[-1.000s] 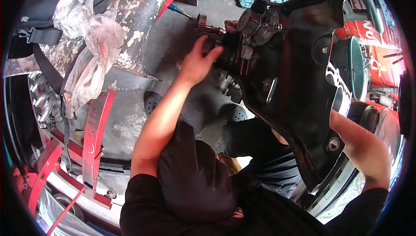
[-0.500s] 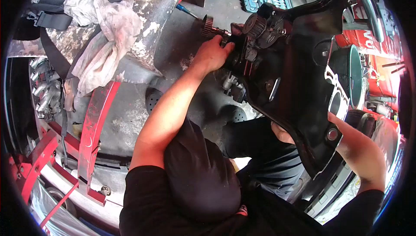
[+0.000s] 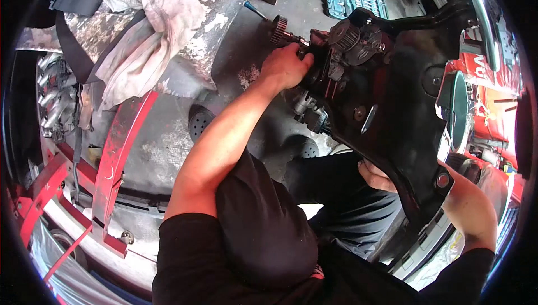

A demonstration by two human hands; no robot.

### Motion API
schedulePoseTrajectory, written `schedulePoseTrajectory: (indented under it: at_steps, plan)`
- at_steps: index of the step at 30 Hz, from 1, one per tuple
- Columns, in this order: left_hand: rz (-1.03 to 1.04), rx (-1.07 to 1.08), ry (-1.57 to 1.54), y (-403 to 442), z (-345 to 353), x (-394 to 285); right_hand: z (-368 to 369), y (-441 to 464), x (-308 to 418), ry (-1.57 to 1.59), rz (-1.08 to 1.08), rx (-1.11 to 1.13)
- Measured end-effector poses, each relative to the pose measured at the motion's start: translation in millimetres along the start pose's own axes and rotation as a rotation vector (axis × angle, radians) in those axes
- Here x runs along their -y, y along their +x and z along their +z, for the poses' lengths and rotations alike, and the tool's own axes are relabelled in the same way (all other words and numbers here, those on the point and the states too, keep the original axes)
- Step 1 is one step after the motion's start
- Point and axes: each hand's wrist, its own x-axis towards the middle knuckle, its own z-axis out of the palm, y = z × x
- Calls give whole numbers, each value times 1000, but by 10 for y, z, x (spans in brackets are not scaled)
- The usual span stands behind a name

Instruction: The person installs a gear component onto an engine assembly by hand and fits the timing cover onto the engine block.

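We count two toothed wheels (image 3: 343,36) beside one black panel (image 3: 406,109), over a grey workshop floor (image 3: 162,156). Near them, the left hand (image 3: 287,66) and, behind the panel, the right hand (image 3: 377,177) bend their fingers; we cannot tell either's grasp.

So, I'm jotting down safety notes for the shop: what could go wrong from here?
The left hand is close to a toothed wheel, so a slip might scrape it. The right hand is at the edge of the black panel, which could pinch or cut it if shifted. The blue-handled tool on the floor might trip someone.
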Motion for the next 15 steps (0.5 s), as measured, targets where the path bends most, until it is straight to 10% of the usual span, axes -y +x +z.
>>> schedulePoseTrajectory:
  at_steps: [15]
  plan:
    - [32,14,45,-29,-50,-43,35,-99,17,23,-5,-154]
